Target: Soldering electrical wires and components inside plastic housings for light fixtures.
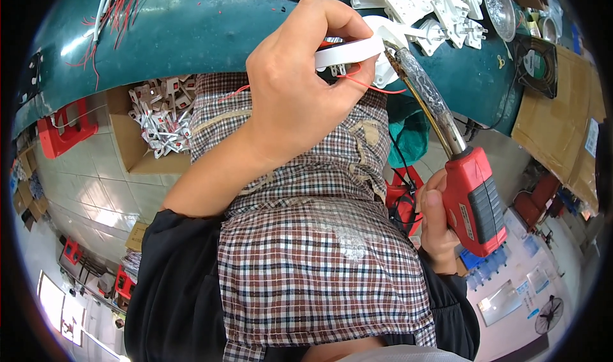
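Observation:
Raised over the table's near edge, my left hand point(290, 75) pinches a white plastic housing point(348, 53) on its edge between thumb and fingers. Metal parts and a red wire point(377, 90) show below the housing. My right hand point(437, 218) is wrapped round the red and black handle of a soldering gun point(472, 199). Its long metal barrel points up and left, and the tip end sits right beside the housing's right end. Whether the tip touches it, I cannot tell. More white plastic parts point(408, 4) lie on the table behind.
The green table point(191, 30) bears red and white wires point(118, 11) at the far left and a metal bowl point(499, 7) at the far right. A small black fan point(536, 67) stands by cardboard point(562, 119). Left of my lap, a cardboard box point(121, 129) holds many small white pieces.

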